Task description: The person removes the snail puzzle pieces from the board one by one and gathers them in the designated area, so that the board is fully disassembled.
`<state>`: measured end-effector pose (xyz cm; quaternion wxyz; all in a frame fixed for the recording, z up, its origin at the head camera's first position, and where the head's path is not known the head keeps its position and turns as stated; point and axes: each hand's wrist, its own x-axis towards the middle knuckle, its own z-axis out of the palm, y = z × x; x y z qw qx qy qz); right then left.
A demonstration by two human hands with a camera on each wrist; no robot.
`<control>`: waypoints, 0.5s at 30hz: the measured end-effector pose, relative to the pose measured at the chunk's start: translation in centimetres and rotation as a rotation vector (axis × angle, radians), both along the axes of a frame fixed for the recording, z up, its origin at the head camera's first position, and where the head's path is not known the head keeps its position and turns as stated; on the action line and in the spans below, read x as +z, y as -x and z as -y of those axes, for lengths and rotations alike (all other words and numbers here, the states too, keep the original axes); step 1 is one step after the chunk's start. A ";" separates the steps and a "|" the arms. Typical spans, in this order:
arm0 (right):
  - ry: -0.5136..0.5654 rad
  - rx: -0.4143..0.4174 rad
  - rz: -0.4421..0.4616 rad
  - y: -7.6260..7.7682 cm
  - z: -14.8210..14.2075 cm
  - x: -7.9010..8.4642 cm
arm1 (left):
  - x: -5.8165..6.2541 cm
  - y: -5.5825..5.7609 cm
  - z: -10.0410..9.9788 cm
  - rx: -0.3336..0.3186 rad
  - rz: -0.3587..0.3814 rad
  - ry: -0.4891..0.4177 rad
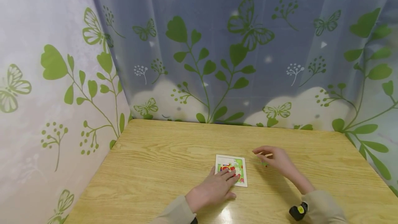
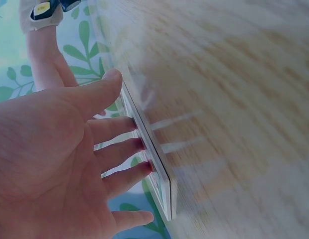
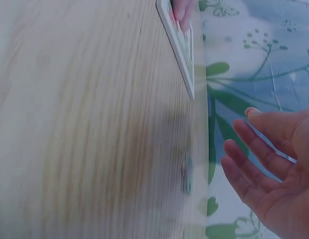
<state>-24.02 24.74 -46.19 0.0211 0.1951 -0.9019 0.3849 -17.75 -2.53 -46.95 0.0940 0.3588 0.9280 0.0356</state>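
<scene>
A small white-framed picture puzzle board (image 1: 245,175) lies on the wooden table, its picture in red, green, blue and yellow. My left hand (image 1: 216,186) rests over it with straight, spread fingers, and part of the picture is hidden beneath. In the left wrist view the fingertips touch the face of the board (image 2: 167,191). To the right of the board my right hand (image 1: 276,160) hovers over the table, fingers loosely bent and nothing held. Under it lies a small green and red puzzle piece (image 1: 264,164), seen nearly edge-on as a thin piece (image 3: 188,174) in the right wrist view.
The light wooden table (image 1: 155,155) reaches back to a curtain (image 1: 199,61) with green leaves and butterflies. A pale patterned cloth (image 1: 40,113) hangs along the left side. A black device (image 1: 298,211) is strapped to the right wrist.
</scene>
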 end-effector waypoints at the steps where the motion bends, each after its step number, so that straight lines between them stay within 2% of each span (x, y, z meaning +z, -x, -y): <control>1: -0.003 0.009 -0.003 0.1 0.3 0.0 | 0.0 0.0 0.0 0.001 0.003 -0.002; 8: -0.074 0.046 -0.068 1.1 2.5 -0.6 | 0.0 0.0 0.1 -0.002 0.005 -0.012; 15: -0.108 0.090 -0.068 2.0 4.3 -1.3 | 0.0 0.0 0.1 -0.009 -0.007 -0.003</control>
